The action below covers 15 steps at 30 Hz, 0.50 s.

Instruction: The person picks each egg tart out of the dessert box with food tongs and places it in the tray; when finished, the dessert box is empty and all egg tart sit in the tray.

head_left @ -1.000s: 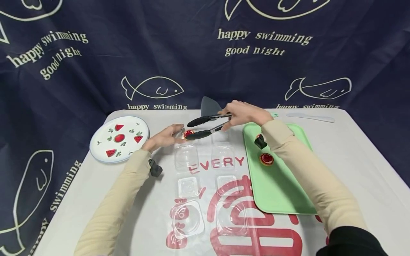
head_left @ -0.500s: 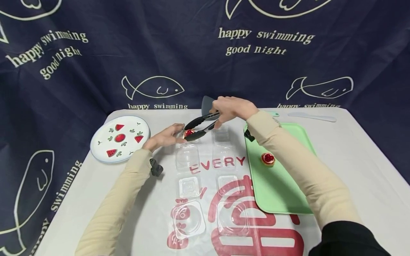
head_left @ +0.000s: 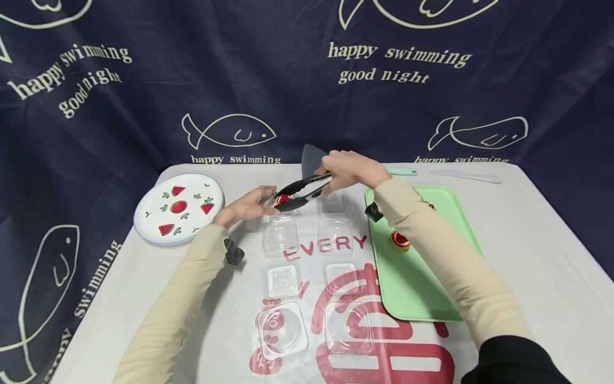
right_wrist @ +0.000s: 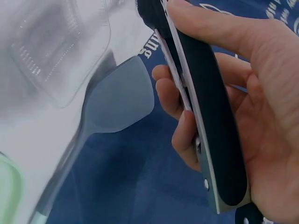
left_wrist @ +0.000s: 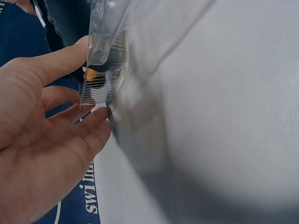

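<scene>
At the back of the table my left hand (head_left: 247, 204) holds the side of a clear plastic box (left_wrist: 100, 91), its thumb higher than the curled fingers. Inside that box sits a small red-topped tart (head_left: 283, 198), partly covered by the tongs. My right hand (head_left: 352, 169) grips black-tipped metal tongs (head_left: 293, 203) by their handles (right_wrist: 212, 116). The tongs' two tips stand apart, one on each side of the tart. Another red-topped tart (head_left: 400, 240) lies on the green tray (head_left: 422, 288), and one more is mostly hidden behind my right sleeve.
Several clear plastic boxes (head_left: 280, 234) stand in two columns down the middle. A white plate with watermelon prints (head_left: 160, 213) is at the left. Behind the right hand lies a grey spatula (head_left: 312, 160) with a green handle; a pale knife (head_left: 465, 175) is at the back right.
My right hand has moved left with the tongs, bringing their tips further over the tart in the box. The left hand has stayed in place.
</scene>
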Motion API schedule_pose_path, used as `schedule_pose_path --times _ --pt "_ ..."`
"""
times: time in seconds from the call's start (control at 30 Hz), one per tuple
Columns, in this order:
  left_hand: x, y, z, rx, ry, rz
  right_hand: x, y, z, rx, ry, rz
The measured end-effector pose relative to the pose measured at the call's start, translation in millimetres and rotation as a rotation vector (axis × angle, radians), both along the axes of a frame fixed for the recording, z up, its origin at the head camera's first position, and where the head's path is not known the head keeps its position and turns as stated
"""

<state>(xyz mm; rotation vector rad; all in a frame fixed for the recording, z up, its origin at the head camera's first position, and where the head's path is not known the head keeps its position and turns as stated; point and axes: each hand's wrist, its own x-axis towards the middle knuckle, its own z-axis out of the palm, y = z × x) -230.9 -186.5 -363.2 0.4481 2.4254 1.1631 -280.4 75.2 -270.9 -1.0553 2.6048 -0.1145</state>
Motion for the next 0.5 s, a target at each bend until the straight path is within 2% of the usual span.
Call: schedule_pose_path --times 0.23,0.5 --pt "-1.9 1.2 -4.4 -0.016 0.009 -0.007 9.6 40.1 5.5 -0.169 -0.01 -0.044" --pt "-2.7 0.8 -1.6 -0.047 0.037 -0.023 33.5 110.6 16.3 -0.28 0.034 -0.053"
